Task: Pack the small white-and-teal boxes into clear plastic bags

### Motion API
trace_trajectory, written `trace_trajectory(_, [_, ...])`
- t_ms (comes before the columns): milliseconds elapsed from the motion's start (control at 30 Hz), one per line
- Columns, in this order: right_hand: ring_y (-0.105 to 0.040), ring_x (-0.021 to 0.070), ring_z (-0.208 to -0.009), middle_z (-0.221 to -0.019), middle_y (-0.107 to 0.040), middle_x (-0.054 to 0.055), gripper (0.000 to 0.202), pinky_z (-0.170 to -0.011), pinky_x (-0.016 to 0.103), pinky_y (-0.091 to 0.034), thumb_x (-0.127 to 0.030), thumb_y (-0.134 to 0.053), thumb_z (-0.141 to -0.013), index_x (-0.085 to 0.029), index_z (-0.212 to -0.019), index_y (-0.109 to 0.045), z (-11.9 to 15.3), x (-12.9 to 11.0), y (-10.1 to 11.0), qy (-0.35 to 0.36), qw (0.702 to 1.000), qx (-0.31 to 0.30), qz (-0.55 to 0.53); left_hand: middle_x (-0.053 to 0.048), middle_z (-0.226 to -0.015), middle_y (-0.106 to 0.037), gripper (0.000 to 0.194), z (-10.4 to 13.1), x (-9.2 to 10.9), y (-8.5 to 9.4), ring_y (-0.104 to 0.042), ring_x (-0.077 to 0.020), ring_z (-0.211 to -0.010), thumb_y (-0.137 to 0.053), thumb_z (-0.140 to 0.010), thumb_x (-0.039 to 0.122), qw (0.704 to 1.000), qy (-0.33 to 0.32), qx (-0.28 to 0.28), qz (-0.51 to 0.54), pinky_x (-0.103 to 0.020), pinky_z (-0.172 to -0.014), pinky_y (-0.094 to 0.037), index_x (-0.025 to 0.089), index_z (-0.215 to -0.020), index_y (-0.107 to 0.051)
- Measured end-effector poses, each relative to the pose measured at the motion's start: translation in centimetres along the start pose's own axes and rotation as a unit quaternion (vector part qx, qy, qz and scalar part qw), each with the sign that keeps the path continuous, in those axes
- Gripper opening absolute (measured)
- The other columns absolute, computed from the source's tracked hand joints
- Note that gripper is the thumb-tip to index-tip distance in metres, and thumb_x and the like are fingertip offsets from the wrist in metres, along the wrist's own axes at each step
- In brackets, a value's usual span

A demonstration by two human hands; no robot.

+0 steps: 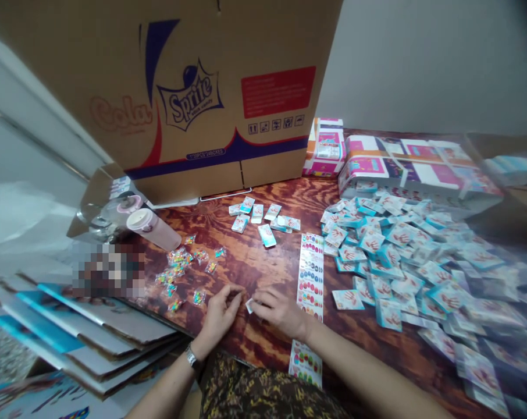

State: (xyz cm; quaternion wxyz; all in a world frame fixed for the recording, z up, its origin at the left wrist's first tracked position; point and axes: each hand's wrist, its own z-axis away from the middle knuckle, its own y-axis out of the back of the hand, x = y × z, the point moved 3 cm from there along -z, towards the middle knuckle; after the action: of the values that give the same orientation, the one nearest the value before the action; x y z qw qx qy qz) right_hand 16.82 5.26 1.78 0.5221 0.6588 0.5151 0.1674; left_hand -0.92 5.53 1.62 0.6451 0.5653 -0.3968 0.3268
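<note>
Pinching a small white piece (249,306) between thumb and fingers in the right hand's (270,308) grip, above the tabletop (267,265); curling the left hand (224,312) just beside it, can't make out whether pressed together or on anything. Reaching both forearms in over the near edge, right one across the sticker strip (310,273). Leaving bare wood ahead, bounded by candy packets (176,262) left, small boxes (267,235) farther back, heaped boxes (392,262) right.
</note>
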Motion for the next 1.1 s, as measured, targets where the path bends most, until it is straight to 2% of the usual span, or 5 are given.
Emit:
trace_trajectory(333, [-0.048, 0.0185, -0.114, -0.119, -0.058, 0.009, 0.034, -0.088, 0.03, -0.047, -0.012, -0.039, -0.091, -0.014, -0.124, -0.047, 1.7, 0.6, -1.2, 0.049, 0.99, -0.122, 0.054, -0.002, -0.083, -0.066, 0.016, -0.5, -0.5, -0.4, -0.063, -0.0147, -0.075, -0.046, -0.086, 0.028, 0.999, -0.013, 0.011, -0.037, -0.024, -0.068, -0.05, 0.018, -0.089, -0.057])
trace_trajectory(467, [-0.055, 0.0168, -0.098, -0.101, -0.064, 0.009, 0.027, -0.078, 0.029, -0.048, -0.013, -0.037, -0.092, -0.016, -0.114, -0.053, 0.8, 0.6, -1.1, 0.067, 0.989, -0.097, 0.088, -0.002, -0.084, -0.066, 0.016, -2.5, 0.4, -1.6, -0.063, -0.0144, -0.077, -0.043, -0.087, 0.026, 0.994, -0.054, 0.006, -0.094, -0.024, -0.068, -0.05, 0.019, -0.092, -0.057])
trace_trajectory(600, [-0.055, 0.0164, -0.073, -0.076, -0.061, 0.005, 0.019, -0.064, 0.028, -0.045, -0.011, -0.04, -0.09, -0.014, -0.098, -0.057, -0.1, 0.6, -2.1, 0.07, 0.987, -0.072, 0.128, -0.006, -0.099, -0.064, 0.026, -7.0, 2.0, -2.8, -0.061, -0.0165, -0.09, -0.038, -0.088, 0.017, 0.976, -0.118, 0.005, -0.182, -0.028, -0.081, -0.048, 0.019, -0.108, -0.054])
trace_trajectory(833, [-0.052, 0.0163, -0.073, -0.08, -0.059, 0.004, 0.013, -0.062, 0.026, -0.043, -0.012, -0.044, -0.088, -0.017, -0.094, -0.055, 1.4, 0.8, -1.5, -0.062, 0.993, -0.047, 0.094, -0.003, -0.143, -0.033, 0.05, -15.4, 4.6, -3.8, -0.026, -0.0283, -0.13, -0.04, -0.082, 0.004, 0.904, -0.254, -0.087, -0.332, -0.048, -0.101, -0.031, 0.029, -0.124, -0.047])
trace_trajectory(1100, [-0.057, 0.0173, -0.08, -0.09, -0.06, 0.006, 0.021, -0.069, 0.027, -0.047, -0.017, -0.038, -0.091, -0.02, -0.106, -0.053, 3.8, 1.7, 4.1, -0.248, 0.965, 0.067, -0.047, -0.006, -0.132, -0.046, 0.026, -16.5, 4.6, -3.7, -0.031, -0.0287, -0.123, -0.039, -0.086, 0.01, 0.86, -0.292, -0.161, -0.386, -0.044, -0.09, -0.04, 0.022, -0.102, -0.055])
